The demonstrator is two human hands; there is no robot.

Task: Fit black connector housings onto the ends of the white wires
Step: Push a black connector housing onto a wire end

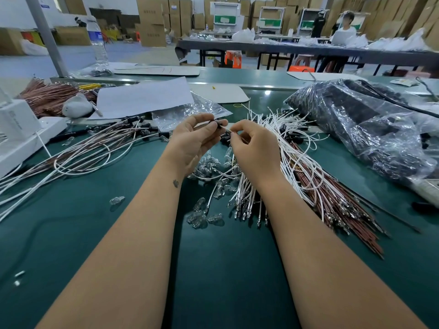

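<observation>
Two bare forearms are seen reaching forward over the green work surface point(213, 269), meeting above a scatter of small clear glass bulbs point(202, 218). A black connector housing point(217, 123) is pinched at the fingertips of the left hand point(193, 141), whose fingers are curled round it. Just beside it, the end of a white wire point(226, 129) is pinched between thumb and forefinger of the right hand point(255, 148), the remaining fingers being loosely curled. The wire tip is held right at the housing; whether it has entered cannot be told. The rest of that wire is seen looping down beneath the hands among the bulbs.

Directly under and to the right of the right hand, a loose bundle of white wires point(285, 148) is spread out, with metal terminals at the near ends. Reddish-brown wires point(344, 205) are laid beneath and beside that bundle. A few more black housings point(293, 138) are seen among the white wires behind the right hand.

Well to the left of the left hand, a pile of wires already carrying black housings point(107, 143) is laid across the surface. Behind it, a sheet of white paper point(145, 97) and a crumpled clear bag point(190, 112) are seen. On the far right, a large clear plastic bag of dark parts point(368, 119) is set well apart from both hands.
</observation>
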